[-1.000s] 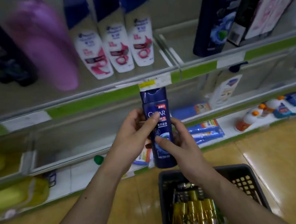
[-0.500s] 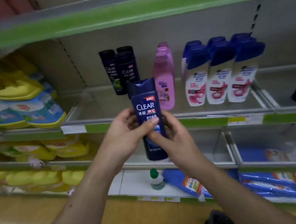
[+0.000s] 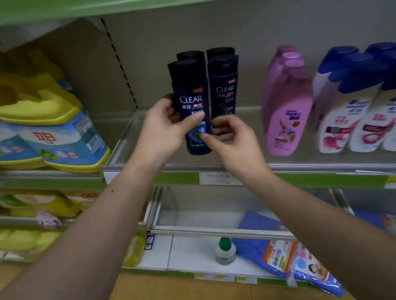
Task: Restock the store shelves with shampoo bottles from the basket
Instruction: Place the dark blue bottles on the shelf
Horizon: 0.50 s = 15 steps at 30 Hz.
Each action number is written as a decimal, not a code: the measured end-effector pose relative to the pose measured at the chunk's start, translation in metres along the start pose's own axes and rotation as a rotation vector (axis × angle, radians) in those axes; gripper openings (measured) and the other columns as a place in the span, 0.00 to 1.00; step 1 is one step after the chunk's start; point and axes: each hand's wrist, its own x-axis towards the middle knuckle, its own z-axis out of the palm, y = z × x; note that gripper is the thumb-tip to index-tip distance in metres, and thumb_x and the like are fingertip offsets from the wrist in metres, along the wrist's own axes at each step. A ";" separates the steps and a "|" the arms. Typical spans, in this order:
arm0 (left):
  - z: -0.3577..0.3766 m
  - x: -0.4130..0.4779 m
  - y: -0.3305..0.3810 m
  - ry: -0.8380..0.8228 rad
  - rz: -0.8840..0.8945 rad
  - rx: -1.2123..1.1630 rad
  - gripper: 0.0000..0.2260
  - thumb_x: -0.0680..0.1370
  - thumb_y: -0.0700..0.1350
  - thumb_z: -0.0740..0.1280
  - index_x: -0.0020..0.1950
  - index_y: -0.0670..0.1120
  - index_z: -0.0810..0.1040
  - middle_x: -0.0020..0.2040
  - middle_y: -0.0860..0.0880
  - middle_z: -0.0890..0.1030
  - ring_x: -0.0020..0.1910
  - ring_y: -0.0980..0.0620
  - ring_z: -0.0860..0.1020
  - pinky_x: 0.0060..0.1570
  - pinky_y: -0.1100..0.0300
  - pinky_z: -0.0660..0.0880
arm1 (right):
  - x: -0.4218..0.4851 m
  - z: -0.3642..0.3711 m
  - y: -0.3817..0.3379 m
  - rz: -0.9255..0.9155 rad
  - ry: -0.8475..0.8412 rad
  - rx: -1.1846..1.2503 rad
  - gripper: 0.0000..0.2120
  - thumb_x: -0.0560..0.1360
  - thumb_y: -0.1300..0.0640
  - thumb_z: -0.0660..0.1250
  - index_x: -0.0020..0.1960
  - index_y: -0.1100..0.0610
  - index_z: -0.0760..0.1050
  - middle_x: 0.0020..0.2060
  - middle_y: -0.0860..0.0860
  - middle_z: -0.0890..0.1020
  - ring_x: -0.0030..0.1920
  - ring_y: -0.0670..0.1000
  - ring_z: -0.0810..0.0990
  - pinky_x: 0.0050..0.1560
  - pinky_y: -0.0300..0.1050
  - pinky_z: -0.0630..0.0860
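The middle shelf (image 3: 178, 177) runs across the view, green-edged, with a clear rail along its near side. In the bay to the left lie yellow-topped refill packs (image 3: 38, 132). At the far right of the shelf stand white bottles with blue caps (image 3: 364, 117), and pink bottles (image 3: 286, 116) stand just left of them. Left again, toward the far wall, a small block of dark CLEAR bottles (image 3: 224, 83) already stands upright, two rows deep.

The dark blue shampoo bottle (image 3: 189, 84) is held upright just beside that block, on its left, past the rail. I cannot tell whether its base touches the shelf. The left hand (image 3: 163, 129) grips its middle, thumb across the label and fingers round the back. The right hand (image 3: 235, 143) pinches its lower right edge, thumb on the front, fingers curled beside it.

This bottle looks nearly placed, with only setting down and letting go left. The basket is out of view, so I cannot tell how many bottles remain.
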 end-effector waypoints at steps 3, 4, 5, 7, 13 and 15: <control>-0.002 0.014 -0.011 0.004 0.015 0.024 0.16 0.75 0.39 0.74 0.62 0.40 0.77 0.52 0.49 0.85 0.46 0.60 0.84 0.45 0.70 0.77 | 0.014 0.011 -0.001 0.011 0.032 -0.052 0.09 0.75 0.61 0.73 0.49 0.53 0.74 0.37 0.43 0.79 0.34 0.36 0.77 0.37 0.28 0.73; -0.002 0.017 -0.013 -0.001 0.025 0.044 0.16 0.75 0.39 0.74 0.62 0.41 0.78 0.51 0.50 0.85 0.46 0.61 0.84 0.44 0.71 0.76 | 0.017 0.014 0.000 0.013 0.046 -0.075 0.09 0.75 0.60 0.73 0.48 0.52 0.74 0.37 0.43 0.79 0.35 0.37 0.78 0.38 0.30 0.75; -0.003 0.021 -0.016 -0.003 0.036 0.059 0.15 0.76 0.39 0.74 0.61 0.42 0.78 0.50 0.52 0.85 0.45 0.62 0.84 0.45 0.72 0.76 | 0.021 0.019 0.001 0.011 0.065 -0.106 0.10 0.75 0.60 0.73 0.46 0.50 0.73 0.37 0.44 0.80 0.36 0.39 0.79 0.39 0.34 0.76; -0.004 0.029 -0.025 -0.002 0.048 0.078 0.14 0.75 0.38 0.74 0.59 0.44 0.79 0.50 0.54 0.85 0.47 0.62 0.83 0.49 0.70 0.77 | 0.026 0.027 0.005 0.008 0.098 -0.167 0.10 0.74 0.59 0.73 0.46 0.49 0.73 0.37 0.46 0.80 0.39 0.46 0.79 0.41 0.37 0.76; -0.005 0.040 -0.042 -0.024 0.063 0.142 0.17 0.74 0.42 0.75 0.62 0.49 0.78 0.55 0.55 0.83 0.57 0.56 0.80 0.60 0.60 0.76 | 0.028 0.035 0.010 0.000 0.144 -0.226 0.11 0.75 0.59 0.73 0.50 0.51 0.72 0.37 0.41 0.76 0.36 0.38 0.76 0.35 0.24 0.70; -0.007 0.037 -0.047 -0.025 0.054 0.221 0.20 0.75 0.42 0.75 0.66 0.48 0.77 0.57 0.55 0.82 0.58 0.58 0.79 0.58 0.65 0.73 | 0.028 0.037 0.012 0.010 0.165 -0.242 0.11 0.75 0.58 0.73 0.50 0.53 0.71 0.38 0.45 0.77 0.36 0.39 0.76 0.34 0.25 0.69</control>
